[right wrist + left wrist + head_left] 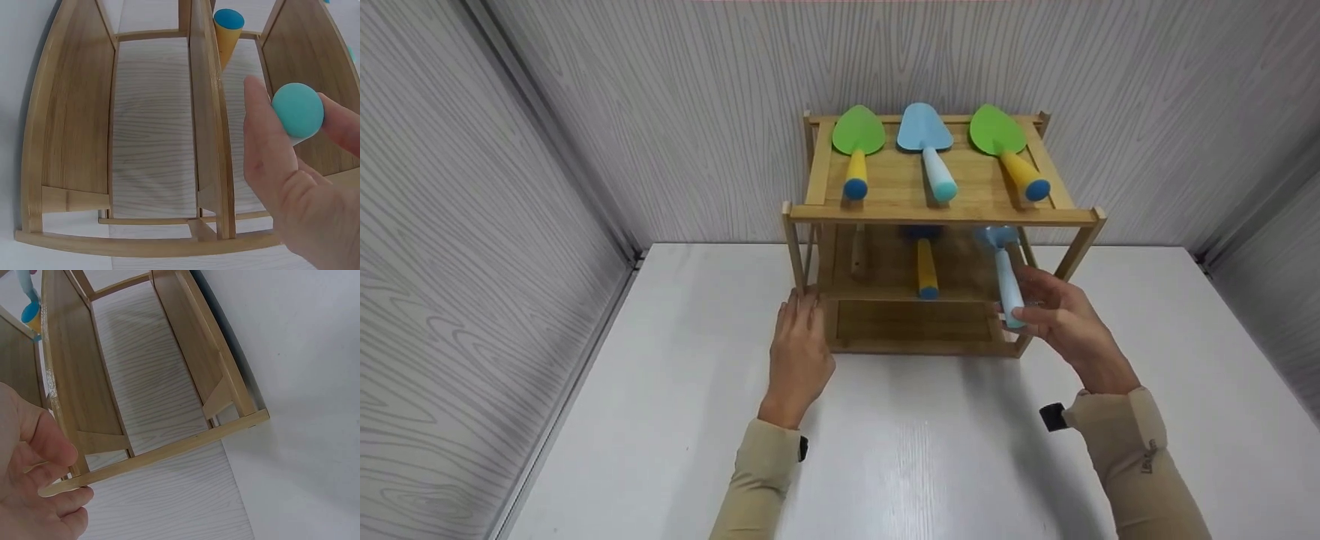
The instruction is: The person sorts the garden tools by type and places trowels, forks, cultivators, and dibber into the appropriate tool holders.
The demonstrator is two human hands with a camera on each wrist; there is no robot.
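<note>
My right hand (1054,319) pinches the pale blue handle of a small blue-headed toy garden tool (1009,289) between thumb and fingers, at the right of the rack's middle shelf. In the right wrist view the handle's round turquoise end (298,110) faces the camera; the tool's head is hidden there. My left hand (801,356) holds the left side of the wooden rack (945,216), thumb and fingers on either side of its post in the left wrist view. On the middle shelf lies a yellow-handled tool (928,270) with a shaded dark blue head.
Across the top shelf lie a green trowel (859,131), a blue trowel (922,129) and another green trowel (996,131). A pale handle (859,251) shows at the middle shelf's left. The rack stands on a white table (885,450) between grey wood-patterned walls (697,112).
</note>
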